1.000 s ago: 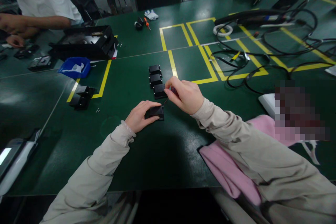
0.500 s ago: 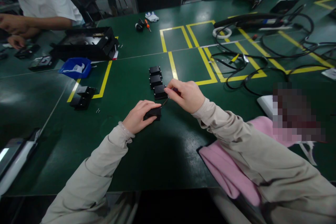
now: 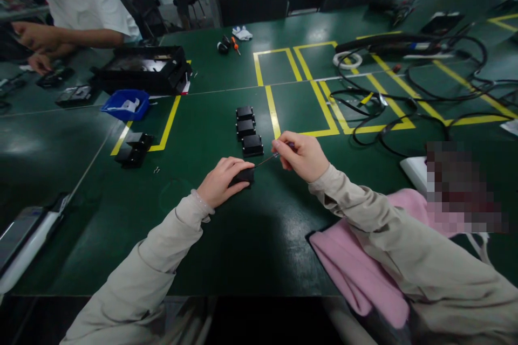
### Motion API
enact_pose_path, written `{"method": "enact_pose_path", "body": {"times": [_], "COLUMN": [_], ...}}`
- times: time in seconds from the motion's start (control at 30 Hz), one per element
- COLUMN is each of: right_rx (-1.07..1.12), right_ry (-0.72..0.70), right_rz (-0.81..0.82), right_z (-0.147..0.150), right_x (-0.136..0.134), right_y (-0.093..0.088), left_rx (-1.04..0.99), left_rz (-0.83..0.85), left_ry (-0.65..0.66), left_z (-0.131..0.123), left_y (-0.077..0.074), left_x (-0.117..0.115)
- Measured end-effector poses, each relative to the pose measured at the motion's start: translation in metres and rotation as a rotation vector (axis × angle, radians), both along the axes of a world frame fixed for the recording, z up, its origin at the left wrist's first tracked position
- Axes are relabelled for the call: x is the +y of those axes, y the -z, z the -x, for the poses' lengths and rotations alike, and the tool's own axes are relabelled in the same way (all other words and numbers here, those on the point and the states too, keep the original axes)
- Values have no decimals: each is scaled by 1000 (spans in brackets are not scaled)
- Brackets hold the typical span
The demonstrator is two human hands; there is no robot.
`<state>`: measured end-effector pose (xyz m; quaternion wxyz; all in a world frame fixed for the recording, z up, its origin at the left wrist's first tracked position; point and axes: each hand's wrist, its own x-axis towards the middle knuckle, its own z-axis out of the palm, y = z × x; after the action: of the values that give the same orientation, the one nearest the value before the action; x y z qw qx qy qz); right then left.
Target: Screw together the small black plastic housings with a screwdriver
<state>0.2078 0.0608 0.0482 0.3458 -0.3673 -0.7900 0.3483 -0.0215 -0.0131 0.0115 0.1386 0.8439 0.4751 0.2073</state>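
Note:
On the green table [image 3: 226, 248] my left hand [image 3: 222, 180] grips a small black block [image 3: 245, 175] between thumb and fingers. My right hand [image 3: 301, 155] is closed on a thin screwdriver [image 3: 265, 160], whose shaft slants down left to the block's upper right edge. Whether its tip touches a screw is too small to tell. Just beyond the block, three black blocks [image 3: 245, 128] with small bright screws at their sides stand in a row. More black blocks [image 3: 131, 156] sit at the left, beside a few loose screws [image 3: 156, 170].
A blue bin [image 3: 126, 105] and a black case [image 3: 141, 67] are at the left, near a person in white [image 3: 95, 2]. Black cables [image 3: 388, 94] sprawl at the right. Pink cloth [image 3: 360, 264] lies under my right sleeve. An orange screwdriver [image 3: 235, 45] lies at the back.
My right hand has drawn back slightly up and right with the screwdriver, showing more of its shaft. The whole view has shifted a little. My left hand still grips the block.

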Motion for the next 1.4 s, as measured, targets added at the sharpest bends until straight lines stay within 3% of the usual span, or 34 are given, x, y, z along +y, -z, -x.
{"method": "enact_pose_path", "body": {"times": [0.33, 1.4], "right_rx": [-19, -88], "right_ry": [27, -14], "right_rz": [-218, -262], "right_z": [-4, -11], "right_x": [-4, -7], "right_y": [11, 13], "left_rx": [21, 52], "left_rz": [-104, -119], "left_ry": [-21, -44], "left_z": [-6, -6], "left_y": [9, 8], "left_x": [4, 5]}}
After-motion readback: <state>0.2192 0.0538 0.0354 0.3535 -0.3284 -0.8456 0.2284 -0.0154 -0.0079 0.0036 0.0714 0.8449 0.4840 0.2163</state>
